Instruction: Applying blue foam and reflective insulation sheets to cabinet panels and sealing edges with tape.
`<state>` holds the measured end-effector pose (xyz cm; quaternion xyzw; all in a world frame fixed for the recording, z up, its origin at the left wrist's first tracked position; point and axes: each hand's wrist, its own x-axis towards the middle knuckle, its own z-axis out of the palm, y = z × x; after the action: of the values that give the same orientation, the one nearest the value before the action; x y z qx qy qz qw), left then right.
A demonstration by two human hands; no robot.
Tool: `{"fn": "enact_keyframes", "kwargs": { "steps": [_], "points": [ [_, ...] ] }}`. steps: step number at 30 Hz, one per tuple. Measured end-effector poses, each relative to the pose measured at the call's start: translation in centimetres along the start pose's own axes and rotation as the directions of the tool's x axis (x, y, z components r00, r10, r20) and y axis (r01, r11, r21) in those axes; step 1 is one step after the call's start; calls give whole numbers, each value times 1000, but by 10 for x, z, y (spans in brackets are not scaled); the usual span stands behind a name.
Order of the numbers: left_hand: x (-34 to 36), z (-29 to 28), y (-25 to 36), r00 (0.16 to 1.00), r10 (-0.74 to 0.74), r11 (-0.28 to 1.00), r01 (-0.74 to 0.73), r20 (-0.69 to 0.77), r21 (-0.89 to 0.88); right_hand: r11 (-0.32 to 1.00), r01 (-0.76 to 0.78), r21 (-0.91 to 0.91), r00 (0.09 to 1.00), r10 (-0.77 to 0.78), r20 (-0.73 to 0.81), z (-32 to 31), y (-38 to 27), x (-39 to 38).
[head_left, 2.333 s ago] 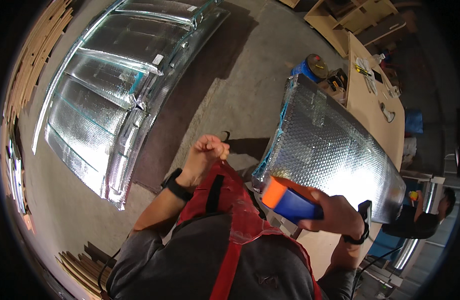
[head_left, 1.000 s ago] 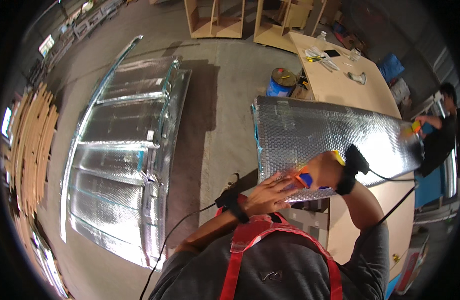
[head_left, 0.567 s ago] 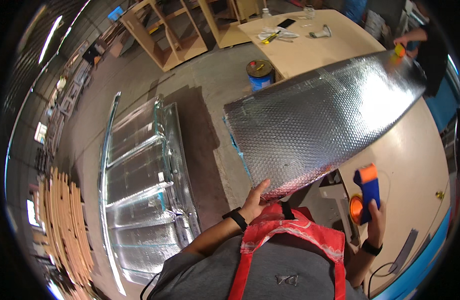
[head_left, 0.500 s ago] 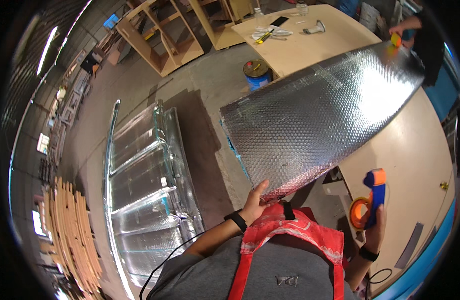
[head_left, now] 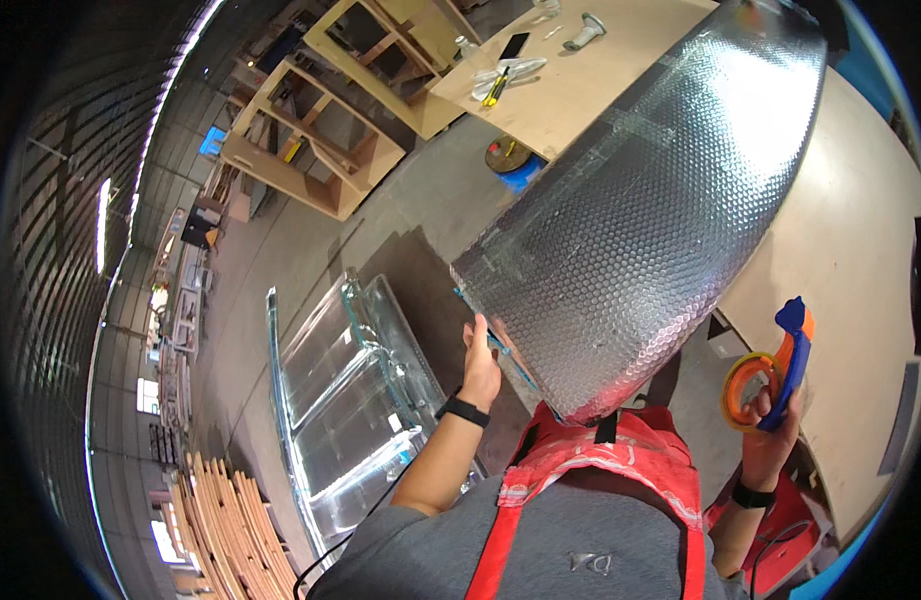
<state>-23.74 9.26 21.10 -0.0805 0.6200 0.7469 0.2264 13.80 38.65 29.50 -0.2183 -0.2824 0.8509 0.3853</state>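
My left hand (head_left: 480, 371) is at the near-left end of a silver bubble-foil-covered panel (head_left: 621, 230). Its fingers stretch upward along that end edge, where bits of blue film (head_left: 500, 344) show. The hand appears to touch the edge without wrapping round it. In my right hand (head_left: 767, 436) is a blue and orange tape dispenser (head_left: 793, 365), its handle gripped upright. An orange-yellow tape roll (head_left: 747, 384) sits on it, beside my fingers. The panel lies across the tables, and its near corner reaches my red apron (head_left: 591, 455).
Behind the panel, a wooden table (head_left: 551, 95) bears a yellow cutter (head_left: 497, 88), a phone (head_left: 516, 46) and a roll (head_left: 585, 34). A blue can (head_left: 513, 160) stands below. Foil-covered panels (head_left: 346, 400), a wooden frame (head_left: 311, 140) and stacked wood strips (head_left: 236, 530) occupy the floor at left.
My left hand has shifted from the panel's near corner up along its end edge. My right hand has lifted the dispenser. The view has turned, and the other person has mostly left it.
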Motion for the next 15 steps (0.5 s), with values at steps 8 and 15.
{"fn": "enact_keyframes", "kwargs": {
  "steps": [8, 15],
  "points": [
    [9, 34, 29, 979, -199, 978, 196, -41, -66, 982, 25, -188, 994, -44, -98, 64, 87, -41],
    [34, -63, 79, 819, -396, 897, 442, 416, -17, 671, -161, -723, 987, 94, -132, 209, 160, -66]
  ]
}}
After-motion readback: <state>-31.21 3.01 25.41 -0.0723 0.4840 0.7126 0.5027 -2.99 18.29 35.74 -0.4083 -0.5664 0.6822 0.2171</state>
